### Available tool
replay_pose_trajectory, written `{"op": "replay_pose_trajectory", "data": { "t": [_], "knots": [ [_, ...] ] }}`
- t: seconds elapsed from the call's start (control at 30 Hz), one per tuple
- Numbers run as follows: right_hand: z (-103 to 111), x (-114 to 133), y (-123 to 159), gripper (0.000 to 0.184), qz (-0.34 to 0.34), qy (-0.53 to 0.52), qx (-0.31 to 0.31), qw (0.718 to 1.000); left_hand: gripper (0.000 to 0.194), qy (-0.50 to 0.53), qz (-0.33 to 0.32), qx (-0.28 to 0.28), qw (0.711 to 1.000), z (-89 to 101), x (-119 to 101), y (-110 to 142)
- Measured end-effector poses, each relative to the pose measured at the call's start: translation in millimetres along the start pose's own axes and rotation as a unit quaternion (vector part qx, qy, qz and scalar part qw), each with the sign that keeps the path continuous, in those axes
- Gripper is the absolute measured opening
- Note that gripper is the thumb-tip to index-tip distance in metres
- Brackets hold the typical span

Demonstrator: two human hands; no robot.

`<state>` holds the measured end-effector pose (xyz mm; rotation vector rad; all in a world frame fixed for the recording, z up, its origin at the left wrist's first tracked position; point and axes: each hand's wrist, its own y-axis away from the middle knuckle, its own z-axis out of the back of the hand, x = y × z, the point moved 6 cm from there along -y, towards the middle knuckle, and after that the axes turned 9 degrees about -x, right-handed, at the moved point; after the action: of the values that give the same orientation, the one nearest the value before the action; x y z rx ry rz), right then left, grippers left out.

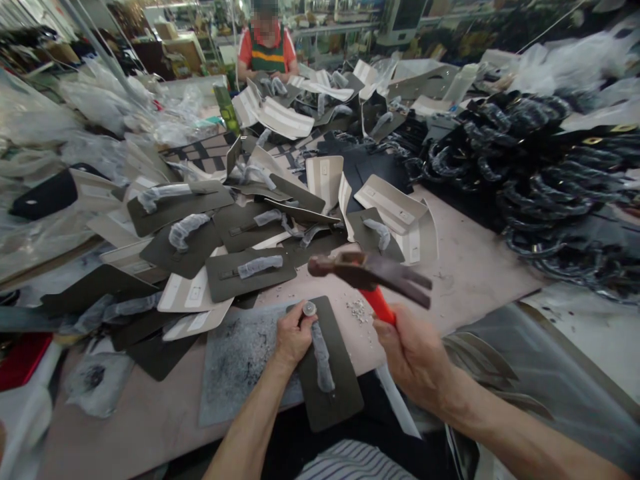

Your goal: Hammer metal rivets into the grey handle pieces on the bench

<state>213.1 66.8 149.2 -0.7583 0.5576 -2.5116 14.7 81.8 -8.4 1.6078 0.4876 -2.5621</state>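
Observation:
My right hand [417, 357] grips a claw hammer [380, 272] by its orange handle, raised above the work table. My left hand [294, 337] is closed around a small metal punch [310, 309], its round top facing up; the lower end is hidden. The punch stands at the far end of a dark olive panel [345, 380], which has a handle [323, 360] wrapped in clear plastic. This panel lies partly on a worn grey board [233, 363] and reaches over the table's near edge.
Small metal bits [357, 311] lie scattered right of the panel. More olive panels [250, 277] with wrapped handles are piled ahead and left. Black wrapped handles [530, 167] are heaped at right. Across the table sits a person [267, 50]. Plastic bags [40, 113] crowd the left.

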Motion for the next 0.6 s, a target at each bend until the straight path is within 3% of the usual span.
{"op": "replay_pose_trajectory", "data": {
  "t": [0.13, 0.2, 0.27, 0.33, 0.4, 0.43, 0.5, 0.6],
  "knots": [
    [-36.4, -12.3, 24.6, 0.028, 0.016, 0.065, 0.166, 0.984, 0.015, -0.015, -0.005, 0.006, 1.0, -0.3, -0.4, -0.1],
    [-37.6, -15.2, 20.3, 0.026, -0.001, 0.062, 0.191, 0.98, 0.015, -0.014, -0.003, 0.004, 1.0, 0.1, -0.2, -0.3],
    [-24.3, -9.8, 4.8, 0.025, -0.018, 0.022, 0.149, 0.988, 0.015, -0.009, 0.003, 0.005, 1.0, 0.0, 0.4, -0.4],
    [-4.3, -1.4, -10.4, 0.024, -0.03, -0.023, 0.058, 0.998, 0.016, 0.0, 0.009, 0.012, 1.0, -0.8, 0.9, -0.5],
    [9.3, 5.3, -13.5, 0.021, -0.016, -0.04, -0.03, 0.999, 0.017, 0.002, 0.011, 0.017, 1.0, -1.3, 1.5, -0.7],
    [9.1, 7.0, -9.7, 0.021, 0.001, -0.034, -0.045, 0.998, 0.016, -0.003, 0.011, 0.017, 1.0, -1.3, 1.9, -0.8],
    [-6.0, 3.3, 4.2, 0.024, 0.025, 0.004, 0.005, 1.0, 0.015, -0.008, 0.011, 0.012, 1.0, -0.6, 2.9, -1.1],
    [-33.7, -15.1, 23.1, 0.024, 0.004, 0.057, 0.152, 0.987, 0.017, -0.006, 0.01, 0.012, 1.0, -0.2, 3.1, -1.1]
  ]
}}
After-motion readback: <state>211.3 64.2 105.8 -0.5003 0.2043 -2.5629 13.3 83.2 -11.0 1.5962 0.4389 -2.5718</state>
